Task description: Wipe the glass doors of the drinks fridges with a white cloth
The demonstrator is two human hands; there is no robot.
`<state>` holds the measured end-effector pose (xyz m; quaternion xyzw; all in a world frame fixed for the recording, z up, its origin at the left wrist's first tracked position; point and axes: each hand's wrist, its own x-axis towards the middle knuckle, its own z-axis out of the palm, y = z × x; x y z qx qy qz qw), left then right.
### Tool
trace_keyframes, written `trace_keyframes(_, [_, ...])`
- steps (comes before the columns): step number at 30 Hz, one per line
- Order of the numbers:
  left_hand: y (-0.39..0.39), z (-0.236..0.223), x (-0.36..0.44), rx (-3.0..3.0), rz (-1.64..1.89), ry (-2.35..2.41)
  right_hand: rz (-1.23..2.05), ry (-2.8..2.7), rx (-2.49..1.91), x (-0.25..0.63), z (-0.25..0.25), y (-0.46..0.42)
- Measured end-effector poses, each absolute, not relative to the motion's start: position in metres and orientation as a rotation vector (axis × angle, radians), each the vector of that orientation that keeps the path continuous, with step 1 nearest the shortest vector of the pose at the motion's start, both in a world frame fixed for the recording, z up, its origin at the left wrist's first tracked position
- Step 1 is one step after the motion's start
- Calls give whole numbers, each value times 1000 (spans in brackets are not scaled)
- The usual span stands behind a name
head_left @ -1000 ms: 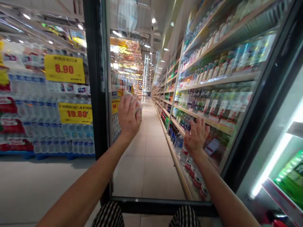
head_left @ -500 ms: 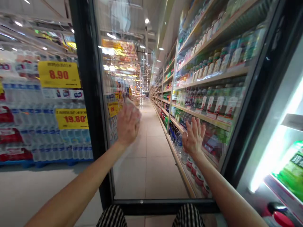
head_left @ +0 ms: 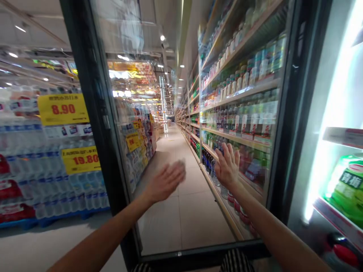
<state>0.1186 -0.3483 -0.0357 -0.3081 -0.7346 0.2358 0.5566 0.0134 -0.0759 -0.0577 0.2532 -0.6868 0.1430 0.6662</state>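
Observation:
A black-framed glass door (head_left: 159, 230) fills the middle of the view. My left hand (head_left: 167, 181), blurred by motion, is at the lower middle of the pane with a pale wiping cloth under its fingers. The hand covers nearly all of the cloth; earlier frames show more of its whitish, crumpled edge. To the right, my right hand (head_left: 227, 166) lies with fingers spread against the glass and holds nothing. Shelves of bottles show in the glass behind both hands.
At the left stand stacked packs of water bottles (head_left: 51, 166) with yellow price signs (head_left: 62, 109). On the right, a lit cooler shelf (head_left: 337, 223) carries a green package (head_left: 347, 185). Below it is a red lid (head_left: 344, 255). My striped-clad knee (head_left: 236, 260) is near the door's bottom edge.
My left hand has swept down and slightly right over the glass, turning its fingers rightward. My right hand stays spread on the pane. The view has shifted, showing more of the cooler.

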Motion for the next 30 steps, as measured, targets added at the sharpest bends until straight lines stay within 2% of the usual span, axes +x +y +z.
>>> trace_keyframes(2, [-349, -37, 118, -802, 619, -1763, 277, -1559, 612, 11, -57, -69])
trace_keyframes(7, [-359, -6, 116, -242, 197, -1585, 356, -1544, 442, -3, -53, -44])
trace_keyframes(9, [-349, -11, 113, -350, 299, -1635, 412, -1550, 332, -7, -52, -38])
trace_keyframes(13, [-325, -23, 108, -888, 719, -1765, 405, -1587, 338, -12, -57, -34])
trace_keyframes(19, [-316, 24, 99, -315, 249, -1582, 377, -1547, 368, -16, -63, -32])
trace_keyframes(24, [-299, 13, 92, -902, 675, -1721, 379, -1552, 378, -14, -62, -31])
trace_keyframes(30, [-293, 43, 88, -315, 231, -1573, 398, -1539, 385, -13, -62, -32])
